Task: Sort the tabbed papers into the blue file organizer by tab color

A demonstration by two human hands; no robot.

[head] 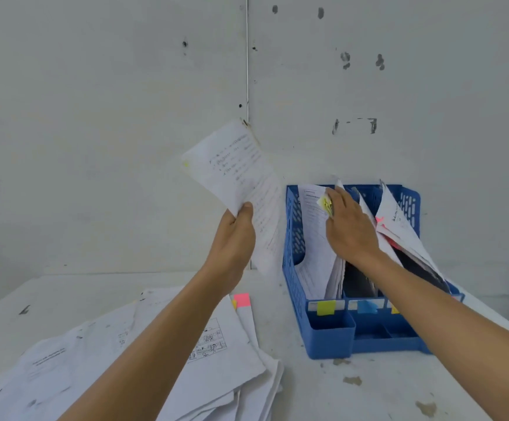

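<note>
My left hand (235, 235) is raised above the table's back edge. Its thumb is pressed on the front of a printed sheet (241, 177) near the sheet's lower edge, with the other fingers curled behind it, so the sheet is pinched and stands tilted. A small yellow tab (186, 163) shows at the sheet's upper left edge.

My right hand (350, 229) reaches into the blue file organizer (292, 238). Its fingers are stretched fairly straight against the upright papers (314, 244) in the left compartment, and the fingertips touch their cluster of yellow tabs (326, 203). The thumb is hidden under the hand, so I cannot tell whether I am gripping those papers or only touching them.

My right forearm hides the organizer's right front corner and most of the third front label (395, 309), of which only a yellow sliver shows. The middle compartment is dark, and I cannot make out its contents.

The organizer stands near the table's (338, 390) back edge, on the right. Its left compartment carries a yellow label (326, 307) and the middle one a blue label (367, 306). The right compartment holds papers leaning to the right, one with a pink tab (379, 220).

A loose pile of papers (216, 360) lies toward the table's front left, partly under my left forearm. A pink tab (241, 300) sticks out at its back edge.
</note>
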